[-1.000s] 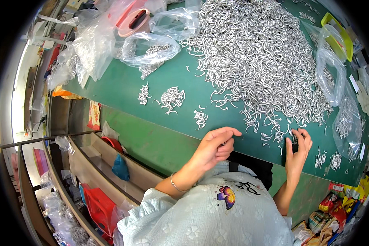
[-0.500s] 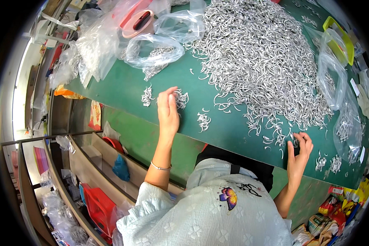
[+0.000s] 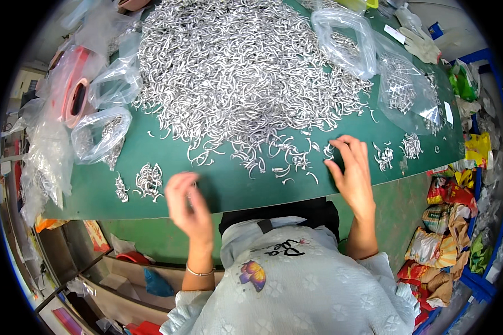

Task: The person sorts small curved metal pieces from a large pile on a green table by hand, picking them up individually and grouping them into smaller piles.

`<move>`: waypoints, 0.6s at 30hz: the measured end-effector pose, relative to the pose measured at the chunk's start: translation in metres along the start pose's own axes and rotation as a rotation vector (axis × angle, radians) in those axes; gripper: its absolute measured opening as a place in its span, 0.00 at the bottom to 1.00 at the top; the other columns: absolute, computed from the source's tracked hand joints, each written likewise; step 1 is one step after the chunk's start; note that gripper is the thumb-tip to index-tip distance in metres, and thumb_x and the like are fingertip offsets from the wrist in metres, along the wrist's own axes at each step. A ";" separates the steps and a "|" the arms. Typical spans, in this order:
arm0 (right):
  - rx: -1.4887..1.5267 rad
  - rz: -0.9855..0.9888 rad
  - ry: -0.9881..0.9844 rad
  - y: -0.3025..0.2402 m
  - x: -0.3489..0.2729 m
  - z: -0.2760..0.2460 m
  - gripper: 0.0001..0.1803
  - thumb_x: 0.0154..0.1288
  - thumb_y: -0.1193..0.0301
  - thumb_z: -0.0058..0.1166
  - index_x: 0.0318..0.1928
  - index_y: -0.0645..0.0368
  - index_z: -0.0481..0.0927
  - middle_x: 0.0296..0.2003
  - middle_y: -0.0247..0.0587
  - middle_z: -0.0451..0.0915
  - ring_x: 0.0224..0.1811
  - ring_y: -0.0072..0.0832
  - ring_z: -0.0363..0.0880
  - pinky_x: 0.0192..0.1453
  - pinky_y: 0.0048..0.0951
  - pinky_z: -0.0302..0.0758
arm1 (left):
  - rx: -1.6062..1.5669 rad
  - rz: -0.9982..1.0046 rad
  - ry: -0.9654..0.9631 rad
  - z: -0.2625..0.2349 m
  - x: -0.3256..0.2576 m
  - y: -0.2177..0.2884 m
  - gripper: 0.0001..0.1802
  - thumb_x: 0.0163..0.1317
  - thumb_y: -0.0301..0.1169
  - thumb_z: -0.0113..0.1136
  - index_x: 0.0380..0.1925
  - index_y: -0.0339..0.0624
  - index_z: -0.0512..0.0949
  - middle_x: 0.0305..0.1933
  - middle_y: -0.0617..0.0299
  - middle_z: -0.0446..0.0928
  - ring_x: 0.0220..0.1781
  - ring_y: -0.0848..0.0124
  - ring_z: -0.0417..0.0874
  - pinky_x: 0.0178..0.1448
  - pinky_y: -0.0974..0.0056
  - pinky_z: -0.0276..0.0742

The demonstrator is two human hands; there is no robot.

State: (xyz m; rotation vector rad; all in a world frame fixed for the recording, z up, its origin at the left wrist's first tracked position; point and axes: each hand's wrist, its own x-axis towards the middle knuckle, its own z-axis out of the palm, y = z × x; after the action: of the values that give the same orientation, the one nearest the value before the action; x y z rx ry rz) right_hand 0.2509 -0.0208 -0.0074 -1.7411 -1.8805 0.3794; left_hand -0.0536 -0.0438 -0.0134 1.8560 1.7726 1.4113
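A big heap of curved silvery metal pieces [image 3: 235, 72] covers the middle of the green table [image 3: 246, 195]. My left hand [image 3: 190, 209], smeared by motion, is at the table's front edge. Its fingers curl downward, and bits of metal show beside them; whether it grips any is unclear. To its left lie two small piles, a larger one [image 3: 149, 181] and a smaller one [image 3: 122, 187]. My right hand [image 3: 352, 173] is at the heap's near right fringe, thumb and fingers bent around a few curved metal pieces [image 3: 328, 151]. Right of it sit two more small piles [image 3: 383, 157].
Clear plastic bags with metal pieces stand at left [image 3: 100, 137] and right [image 3: 399, 84]. A pink container [image 3: 75, 106] is among the left bags. A white glove [image 3: 422, 46] lies far right. Below the table are shelf partitions [image 3: 117, 279]; colourful packages [image 3: 430, 240] fill the right side.
The view has turned, shifting the table across the picture. My left hand has moved right, away from the second small pile. My right hand remains by the heap's near fringe.
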 end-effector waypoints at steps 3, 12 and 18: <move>0.033 -0.016 -0.032 0.003 -0.002 0.000 0.18 0.51 0.81 0.65 0.45 0.63 0.79 0.45 0.46 0.74 0.48 0.46 0.72 0.52 0.40 0.70 | -0.087 0.054 -0.300 0.032 -0.007 0.031 0.12 0.57 0.15 0.57 0.41 0.35 0.80 0.46 0.50 0.78 0.51 0.55 0.78 0.58 0.58 0.72; 0.149 -0.016 -0.014 0.003 -0.003 -0.005 0.16 0.51 0.81 0.65 0.42 0.61 0.80 0.43 0.43 0.75 0.45 0.43 0.73 0.50 0.39 0.71 | -0.060 0.318 -0.652 0.099 -0.001 0.074 0.19 0.55 0.22 0.64 0.49 0.41 0.78 0.57 0.58 0.75 0.59 0.58 0.73 0.63 0.50 0.61; 0.222 -0.038 -0.093 0.015 -0.005 -0.008 0.11 0.50 0.82 0.66 0.36 0.62 0.79 0.37 0.41 0.75 0.42 0.41 0.73 0.45 0.38 0.71 | 0.088 0.302 -0.651 0.096 -0.001 0.059 0.13 0.55 0.21 0.62 0.43 0.41 0.79 0.55 0.59 0.75 0.59 0.59 0.73 0.64 0.49 0.59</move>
State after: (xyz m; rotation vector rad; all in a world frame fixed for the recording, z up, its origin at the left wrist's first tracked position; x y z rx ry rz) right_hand 0.2680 -0.0253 -0.0099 -1.5617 -1.8541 0.6386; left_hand 0.0551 -0.0167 -0.0216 2.3435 1.2815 0.6663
